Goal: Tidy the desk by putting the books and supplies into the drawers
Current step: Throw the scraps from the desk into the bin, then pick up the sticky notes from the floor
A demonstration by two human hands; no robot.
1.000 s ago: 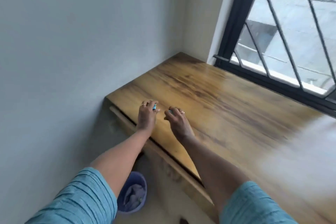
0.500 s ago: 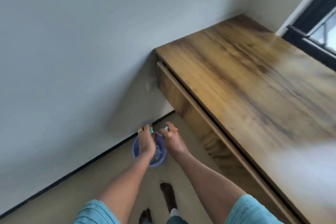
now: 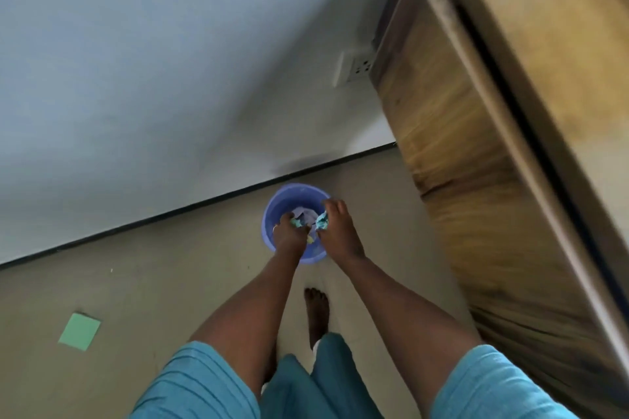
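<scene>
Binning waste, by the look of it.

- The left scrap [image 3: 295, 222] and right scrap [image 3: 322, 220], both crumpled teal paper, sit just over the mouth of the blue bin [image 3: 293, 188], centre frame, a little below the middle.
- Left hand [image 3: 288, 237]: fingers curled round its scrap, ring visible.
- Right hand [image 3: 337, 231]: pinches its scrap between thumb and fingertips, the other fingers looser.
- The bin stands on the floor near the wall and already holds pale paper.

To do it well:

- Open both hands low and inside the rim. Light paper drifts, and the heap may bounce it out.
- Release over the middle, not over the near wall.

Further out:

- A green note [image 3: 79, 331] lies on the floor, lower left. It is probably a stray supply worth collecting.
- The desk [image 3: 551, 44] fills the right edge. Its drawer front [image 3: 456, 180] is blurred, so I cannot tell if it is shut.
</scene>
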